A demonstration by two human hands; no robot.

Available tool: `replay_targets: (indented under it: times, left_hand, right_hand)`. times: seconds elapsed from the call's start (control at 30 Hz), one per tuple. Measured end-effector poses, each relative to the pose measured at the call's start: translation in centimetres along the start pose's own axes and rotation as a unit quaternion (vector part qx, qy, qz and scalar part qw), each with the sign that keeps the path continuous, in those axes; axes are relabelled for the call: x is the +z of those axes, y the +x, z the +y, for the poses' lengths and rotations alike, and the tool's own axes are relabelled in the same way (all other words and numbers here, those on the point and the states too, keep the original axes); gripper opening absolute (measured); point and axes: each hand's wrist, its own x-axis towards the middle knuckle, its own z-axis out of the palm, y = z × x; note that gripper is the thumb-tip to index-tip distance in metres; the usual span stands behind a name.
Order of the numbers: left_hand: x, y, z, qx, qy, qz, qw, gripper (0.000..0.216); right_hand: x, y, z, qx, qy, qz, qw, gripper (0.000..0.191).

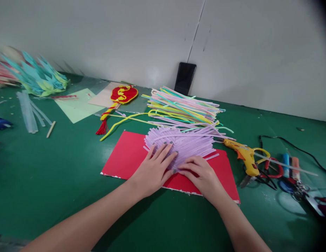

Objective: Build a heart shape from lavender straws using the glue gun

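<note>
Lilac stems (194, 143) occupy the centre of our view; where do they lie, and how do we describe each hand?

We find them arranged as a fan on a red board (126, 154), which rests on the green desk (60, 175). Two slanting sets meet along a middle seam. Our left hand (154, 171) is wide, its fingers spread over the fan's left portion. Our right hand (201, 175) is narrow, its fingertips gathered at the lower tip; whether they pinch a stem, we cannot tell.

How do we perform this step well?

We judge it to be one of aligning. We do best to press lightly and evenly with the left fingers, so that the slanted rows do not slide, while the right fingertips set the ends close against the seam. Such thin stems probably shift easily; we therefore prefer small nudges to pulling.

What calls for caution?

We note the yellow glue gun (247, 157) near the fan's right edge, its nozzle toward the stems, and the mixed-colour bundle (184, 105) just beyond. We should avoid knocking the former or dragging loose ends from the latter into our rows.
</note>
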Motion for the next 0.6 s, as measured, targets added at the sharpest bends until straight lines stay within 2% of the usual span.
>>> replay_targets:
  times: [0.2,0.6]
  left_hand:
    - [0.9,-0.7,1.8,-0.112,0.006,0.048,0.993,0.054]
    - [1.0,-0.7,2.1,-0.104,-0.019,0.043,0.993,0.052]
  right_hand:
    - [0.0,0.0,0.0,-0.002,0.006,-0.002,1.000,0.014]
    - [0.0,0.0,0.0,0.000,0.008,0.000,1.000,0.013]
